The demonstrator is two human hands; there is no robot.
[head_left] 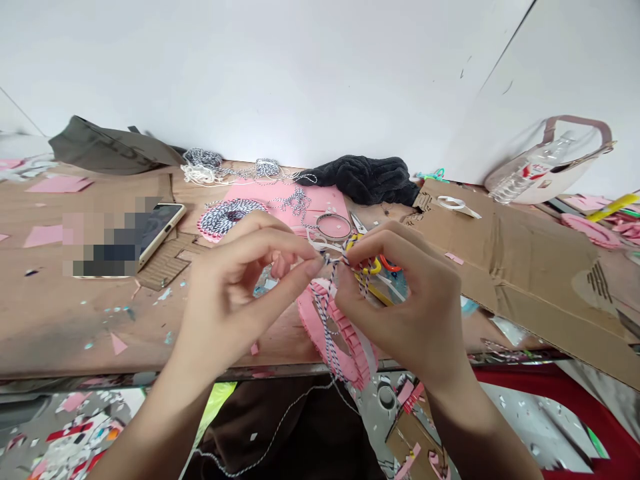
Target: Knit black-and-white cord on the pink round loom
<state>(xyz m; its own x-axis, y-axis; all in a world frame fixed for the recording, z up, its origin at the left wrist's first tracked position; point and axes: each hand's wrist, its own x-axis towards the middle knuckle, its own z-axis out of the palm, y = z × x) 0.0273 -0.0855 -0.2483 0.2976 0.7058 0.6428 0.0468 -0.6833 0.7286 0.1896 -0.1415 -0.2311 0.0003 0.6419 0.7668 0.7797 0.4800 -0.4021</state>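
Observation:
My left hand [240,287] and my right hand [405,303] meet above the table's front edge, both pinching a blue-and-white twisted string [331,261] between fingertips. The string runs down around a pink pleated paper ring [340,340] that hangs under my right hand, and a loose end trails toward my lap. Scissors with yellow and red handles [373,263] lie just behind my right hand's fingers, partly hidden.
On the wooden table [75,327]: a phone [160,227], a pink ring wound with string [227,217], pink paper [300,200], a metal ring [333,227], string bundles [205,163], a black cloth [370,177], a big cardboard sheet [520,267]. Paper scraps litter the floor.

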